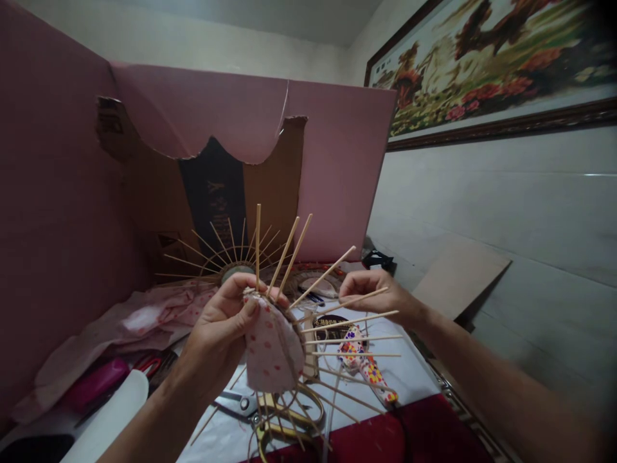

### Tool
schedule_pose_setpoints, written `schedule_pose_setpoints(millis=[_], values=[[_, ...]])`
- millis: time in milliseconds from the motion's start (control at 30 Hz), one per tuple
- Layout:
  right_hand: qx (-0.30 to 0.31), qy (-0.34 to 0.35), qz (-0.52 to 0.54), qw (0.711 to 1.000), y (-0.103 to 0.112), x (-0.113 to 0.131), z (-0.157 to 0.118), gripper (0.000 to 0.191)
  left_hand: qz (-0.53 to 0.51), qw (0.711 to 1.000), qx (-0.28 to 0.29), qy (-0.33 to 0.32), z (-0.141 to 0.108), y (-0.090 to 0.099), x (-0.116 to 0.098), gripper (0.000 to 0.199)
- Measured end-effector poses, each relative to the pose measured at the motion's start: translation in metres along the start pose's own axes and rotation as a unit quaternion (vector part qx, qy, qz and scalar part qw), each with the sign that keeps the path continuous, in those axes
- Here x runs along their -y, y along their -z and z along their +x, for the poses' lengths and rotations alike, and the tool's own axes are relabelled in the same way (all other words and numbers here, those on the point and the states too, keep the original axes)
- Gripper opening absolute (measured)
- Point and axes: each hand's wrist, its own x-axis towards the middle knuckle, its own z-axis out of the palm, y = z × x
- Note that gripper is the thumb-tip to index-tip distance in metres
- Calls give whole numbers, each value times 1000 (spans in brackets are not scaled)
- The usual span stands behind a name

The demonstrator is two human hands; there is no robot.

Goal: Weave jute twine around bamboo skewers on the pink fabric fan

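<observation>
A round piece covered in white cloth with red dots (274,350) has thin wooden sticks (328,276) fanning out from its edge. My left hand (226,321) grips its upper left edge, thumb on the cloth and fingers behind. To the right of the sticks, my right hand (371,292) is raised with its fingers curled together near the tip of one stick. Whatever its fingertips pinch, if anything, is too small to make out. Gold-handled scissors (289,411) lie below the cloth piece.
Behind stands another ring of sticks (231,257) before a cut cardboard sheet (274,186) and pink panels (342,167). Dotted cloth (164,312) and a magenta item (99,382) lie left. A flower-patterned object (361,360) rests right, above red fabric (429,431).
</observation>
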Motion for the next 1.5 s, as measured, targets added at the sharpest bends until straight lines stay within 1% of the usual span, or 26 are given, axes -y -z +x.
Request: schedule_pose_setpoints(millis=[100, 200, 267, 400, 467, 600, 667, 767, 833, 900, 933, 1000, 1033, 1067, 1100, 1133, 1167, 1233, 1333, 1433, 1500], values=[[-28, 42, -26, 998, 5, 16, -4, 28, -9, 1000, -7, -3, 1, -2, 1, 13], [-44, 58, -24, 997, 7, 32, -9, 25, -12, 1000, -11, -7, 1, -3, 1, 12], [-54, 69, -15, 996, 7, 40, -11, 23, -11, 1000, -9, -6, 0, -3, 1, 12], [-58, 113, -13, 992, 2, 56, -18, 22, -7, 1000, 0, -7, -1, -3, 0, 11], [-66, 138, -30, 988, -3, 63, -23, 21, -6, 1000, -2, -10, -2, -3, 0, 11], [-115, 194, -113, 968, -9, 72, -30, 17, -9, 1000, -7, -13, -2, -3, 0, 11], [-111, 202, -146, 962, -7, 77, -29, 16, -9, 1000, -6, -13, -2, -3, 1, 12], [-71, 195, -163, 965, 1, 89, -22, 20, -7, 1000, -1, -13, -1, -3, 1, 11], [-57, 211, -187, 958, 5, 98, -20, 22, -5, 1000, 3, -15, -1, -3, 1, 11], [-65, 249, -241, 936, 2, 105, -25, 19, -5, 1000, 0, -18, -1, -2, 2, 12], [-74, 273, -279, 918, -1, 106, -29, 14, -4, 1000, -2, -18, 0, -2, 2, 12], [-99, 326, -357, 870, -11, 103, -40, 5, -1, 1000, -3, -17, 0, -1, 2, 12], [-111, 347, -394, 844, -17, 99, -46, 4, 0, 1000, -6, -17, 0, 0, 1, 12], [-123, 361, -426, 820, -22, 94, -51, 7, 2, 1000, -11, -16, 0, 0, 1, 12], [-130, 363, -454, 803, -26, 89, -55, 9, 3, 1000, -21, -18, 1, 0, 0, 11], [-135, 360, -475, 792, -29, 83, -58, 9, 4, 999, -33, -20, 1, 1, 0, 11], [-131, 355, -487, 787, -31, 77, -60, 9, 6, 999, -44, -20, 2, 1, -1, 12], [-103, 342, -485, 798, -33, 68, -62, 8, 12, 998, -63, -24, 2, 1, -3, 12], [-61, 311, -436, 842, -39, 58, -62, 8, 12, 996, -83, -37, 3, 1, -7, 13], [-65, 270, -386, 880, -52, 53, -65, 11, 6, 994, -102, -46, 2, 0, -9, 17], [-54, 249, -376, 891, -62, 50, -67, 15, 2, 992, -117, -46, 2, -1, -8, 18]])
